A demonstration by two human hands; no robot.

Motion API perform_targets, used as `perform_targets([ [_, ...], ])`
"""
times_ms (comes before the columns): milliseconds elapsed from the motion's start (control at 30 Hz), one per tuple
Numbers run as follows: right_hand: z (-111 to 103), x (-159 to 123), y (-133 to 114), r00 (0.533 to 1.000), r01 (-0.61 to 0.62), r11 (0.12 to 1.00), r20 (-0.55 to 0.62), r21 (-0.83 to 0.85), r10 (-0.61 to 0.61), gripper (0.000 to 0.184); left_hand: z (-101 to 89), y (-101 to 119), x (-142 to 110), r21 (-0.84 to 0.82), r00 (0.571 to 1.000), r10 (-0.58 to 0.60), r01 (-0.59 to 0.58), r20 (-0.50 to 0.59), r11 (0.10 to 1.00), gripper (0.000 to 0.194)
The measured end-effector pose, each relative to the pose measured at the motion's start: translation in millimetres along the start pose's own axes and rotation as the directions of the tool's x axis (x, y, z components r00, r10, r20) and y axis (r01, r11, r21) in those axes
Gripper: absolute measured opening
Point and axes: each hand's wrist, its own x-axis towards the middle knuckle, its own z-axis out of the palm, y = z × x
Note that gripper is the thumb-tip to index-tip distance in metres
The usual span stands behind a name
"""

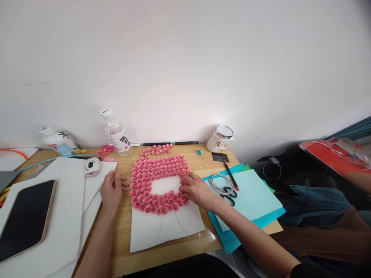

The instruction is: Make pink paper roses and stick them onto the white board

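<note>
On a white sheet (pixel 145 231), rows of small pink paper roses (pixel 155 170) surround a bare white patch. Pencil-like curved lines run down the sheet below them. My right hand (pixel 198 191) reaches over the flowers' right edge, its fingertips closed at a pink rose there; the fingers partly hide it. To the left of the sheet, my left hand (pixel 112 189) rests on the table with its fingers loosely bent and apart, holding nothing I can see. Several loose roses (pixel 159 149) lie behind the sheet.
A clear bottle (pixel 116 135), a printed bottle (pixel 59 141) and a white mug (pixel 220 139) stand along the wall. Black scissors (pixel 230 196) and a red-tipped pen (pixel 231 175) lie on coloured paper (pixel 255 200). A phone (pixel 27 220) sits left. A person's legs (pixel 319 204) show at right.
</note>
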Motion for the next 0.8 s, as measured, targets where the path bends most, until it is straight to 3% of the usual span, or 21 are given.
perform_targets([
  [200, 0, -2, -1, 1.000, -0.026, 1.000, 0.002, 0.001, 0.026, 0.015, 0.5, -1, 0, -0.009, 1.000, -0.006, 0.006, 0.006, 1.000, 0.041],
  [367, -4, 0, 0, 1.000, -0.004, 0.995, -0.001, 0.096, 0.004, 0.012, 0.1, 0, 0, 0.001, 1.000, 0.001, -0.001, 0.003, 1.000, 0.040],
  [567, -19, 14, 11, 0.995, 0.039, 0.980, -0.103, 0.197, -0.019, 0.011, -0.5, -3, 1, 0.004, 1.000, -0.011, 0.011, 0.004, 1.000, 0.042],
  [633, -23, 29, 20, 0.991, -0.034, 0.981, -0.120, 0.191, 0.058, 0.013, -0.6, -4, 1, 0.006, 1.000, -0.009, 0.009, 0.008, 1.000, 0.042],
  [733, -27, 61, 35, 0.955, -0.253, 0.951, -0.113, 0.180, 0.275, 0.015, -1.0, -5, 2, 0.018, 1.000, -0.007, 0.007, 0.011, 1.000, 0.042],
  [800, -25, 87, 45, 0.937, -0.303, 0.937, -0.125, 0.173, 0.325, 0.017, -1.3, -3, 1, 0.027, 1.000, -0.008, 0.008, 0.016, 1.000, 0.041],
])
